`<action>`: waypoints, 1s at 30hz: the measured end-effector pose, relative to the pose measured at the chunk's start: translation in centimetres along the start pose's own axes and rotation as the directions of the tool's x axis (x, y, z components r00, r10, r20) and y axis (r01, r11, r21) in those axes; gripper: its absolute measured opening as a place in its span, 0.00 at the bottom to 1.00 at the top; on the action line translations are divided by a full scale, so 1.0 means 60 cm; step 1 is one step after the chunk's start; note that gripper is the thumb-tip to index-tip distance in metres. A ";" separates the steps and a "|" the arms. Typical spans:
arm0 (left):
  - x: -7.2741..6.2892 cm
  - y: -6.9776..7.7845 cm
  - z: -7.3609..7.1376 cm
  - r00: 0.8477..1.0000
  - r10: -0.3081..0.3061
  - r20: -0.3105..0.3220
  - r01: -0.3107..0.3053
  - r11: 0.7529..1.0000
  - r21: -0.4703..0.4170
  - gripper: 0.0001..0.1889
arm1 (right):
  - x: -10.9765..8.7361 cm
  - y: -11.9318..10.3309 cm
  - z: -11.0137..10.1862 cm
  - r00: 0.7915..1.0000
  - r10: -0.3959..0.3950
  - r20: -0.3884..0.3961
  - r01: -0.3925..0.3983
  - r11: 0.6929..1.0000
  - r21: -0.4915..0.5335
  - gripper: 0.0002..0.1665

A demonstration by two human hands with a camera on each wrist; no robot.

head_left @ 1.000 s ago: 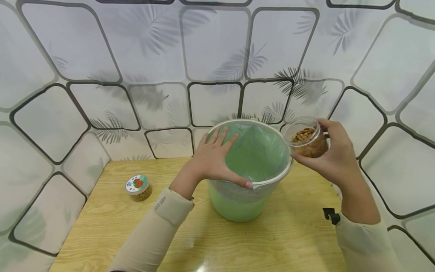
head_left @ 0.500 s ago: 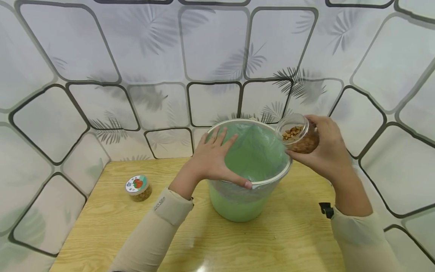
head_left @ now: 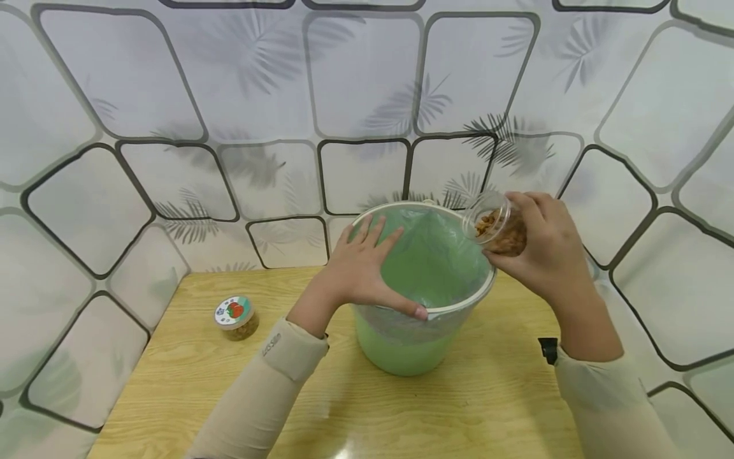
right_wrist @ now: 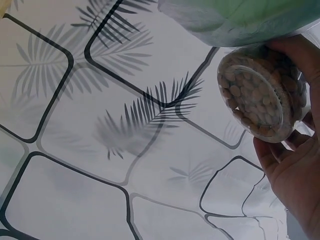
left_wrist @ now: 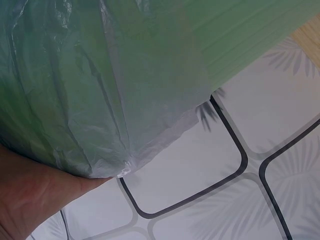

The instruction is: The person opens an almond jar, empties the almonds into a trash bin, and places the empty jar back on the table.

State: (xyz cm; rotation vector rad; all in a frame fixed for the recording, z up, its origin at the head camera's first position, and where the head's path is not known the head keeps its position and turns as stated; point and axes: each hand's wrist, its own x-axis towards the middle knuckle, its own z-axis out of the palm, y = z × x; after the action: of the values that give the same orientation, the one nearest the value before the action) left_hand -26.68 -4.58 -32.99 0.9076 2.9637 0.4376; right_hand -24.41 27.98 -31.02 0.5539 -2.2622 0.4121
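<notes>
The background is filled by a white wall covering, printed with grey and black rounded outlines and grey fern leaves. Below it, a yellow wood-grained surface is spread toward 6 o'clock in the head view. On it a round, pale green plastic bucket is stood upright, just toward 5 o'clock of centre. The bucket is lined with a translucent plastic bag, folded outward over the white rim. Two beige sleeves are seen, one entering from 7 o'clock, one from 4 o'clock.

By the bucket's mouth as clock: the left hand is laid on the rim with fingers spread wide, fingertips at 10 o'clock and thumb at 6. The right hand is placed at 3 o'clock, curled round a clear, round plastic jar. The jar is held tilted at 2 o'clock, mouth turned toward 9; whether the rim is touched cannot be told. A small, clear round tub with a white-and-teal, red-printed lid is set well apart, between 8 and 9 o'clock. Brown nuts are contained in the jar.
</notes>
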 end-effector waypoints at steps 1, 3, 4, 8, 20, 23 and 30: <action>0.000 0.000 0.000 1.000 0.000 0.001 0.000 1.000 0.001 0.77 | 0.001 0.000 0.001 1.000 -0.010 0.002 0.010 1.000 -0.006 0.59; 0.000 0.000 0.000 1.000 0.000 0.002 0.000 1.000 0.000 0.77 | 0.003 -0.001 0.003 1.000 -0.028 0.005 0.028 0.999 -0.016 0.58; 0.000 -0.001 0.000 1.000 0.000 0.001 0.000 1.000 -0.001 0.77 | 0.004 -0.001 0.004 0.999 -0.036 0.006 0.036 0.999 -0.022 0.58; 0.002 -0.001 0.001 1.000 0.002 -0.008 -0.002 1.000 0.005 0.78 | 0.008 -0.001 0.008 0.997 -0.078 0.008 0.078 0.996 -0.051 0.58; 0.002 -0.003 0.004 1.000 0.002 -0.004 -0.002 1.000 0.001 0.78 | 0.010 -0.003 0.011 0.993 -0.118 0.007 0.118 0.988 -0.095 0.58; 0.003 -0.003 0.004 1.000 0.005 -0.006 -0.005 1.000 0.003 0.78 | 0.011 -0.003 0.010 0.992 -0.127 0.005 0.127 0.986 -0.104 0.58; 0.002 -0.003 0.002 1.000 0.003 -0.003 -0.003 1.000 0.003 0.78 | 0.015 -0.003 0.010 0.990 -0.143 0.008 0.143 0.981 -0.135 0.58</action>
State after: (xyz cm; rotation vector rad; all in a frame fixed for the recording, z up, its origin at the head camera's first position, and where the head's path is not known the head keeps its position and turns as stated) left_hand -26.88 -4.59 -33.15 0.9133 2.9666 0.4349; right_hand -25.25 27.33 -30.75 0.6402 -2.2120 0.1857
